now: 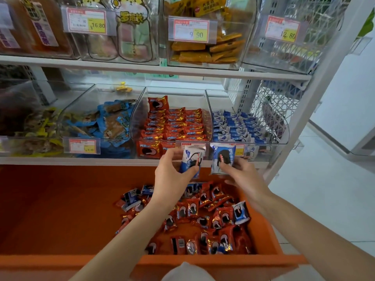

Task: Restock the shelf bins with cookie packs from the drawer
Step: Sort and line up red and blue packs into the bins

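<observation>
- Left hand (pixel 172 173) grips a blue pack (pixel 191 160) above the drawer (pixel 261 224).
- Right hand (pixel 241 177) pinches another blue pack (pixel 222 158), near the blue bin (pixel 284 126).

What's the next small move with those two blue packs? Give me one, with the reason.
Probably lift both up and forward into the blue-pack bin. The left hand grips the left pack and the right hand the right pack, both blue-and-white, above the drawer, at the shelf edge; the red-pack bin beside it would be wrong.
</observation>
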Tool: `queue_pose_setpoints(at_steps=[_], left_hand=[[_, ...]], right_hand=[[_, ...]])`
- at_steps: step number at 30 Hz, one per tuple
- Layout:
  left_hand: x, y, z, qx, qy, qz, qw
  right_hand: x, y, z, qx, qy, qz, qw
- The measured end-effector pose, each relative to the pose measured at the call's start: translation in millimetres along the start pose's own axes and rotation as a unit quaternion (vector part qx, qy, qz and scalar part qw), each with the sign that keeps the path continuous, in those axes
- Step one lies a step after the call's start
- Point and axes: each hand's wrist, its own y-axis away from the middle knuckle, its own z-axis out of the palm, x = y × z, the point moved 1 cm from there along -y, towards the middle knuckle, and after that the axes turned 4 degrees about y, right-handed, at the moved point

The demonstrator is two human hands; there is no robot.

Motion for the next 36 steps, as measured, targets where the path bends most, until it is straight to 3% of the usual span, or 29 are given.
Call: queue_pose_setpoints(at_steps=[8,14,18,25,33,36], left_hand=[[-3.7,-64.2,15.0,0.011,-0.057,0.075,0.995],[-4.8,-124.9,30.8,0.019,-0.094,0.117,0.988],[-4.2,-162.9,37.0,0.025,-0.144,0.16,0.976],[-21.3,-192.5,42.6,0.032,-0.18,0.167,0.969],[-33.0,-192.0,42.4,0.013,-0.192,0.183,0.964],[-36.1,-194.8,41.4,0.024,-0.171,0.154,0.973]], right_hand=[[-15.6,-59.7,-37.3,0.121,0.115,-0.115,0.979],[-20.3,-134.5,-53.5,0.192,0.164,-0.131,0.959],[-26.0,-190.5,-55.3,0.195,0.21,-0.121,0.95],[-27.0,-274.2,-40.3,0.175,0.254,-0.018,0.951],[-23.7,-325.6,-24.6,0.195,0.316,-0.07,0.926],[-27.9,-339.0,-20.3,0.194,0.271,-0.078,0.94]])
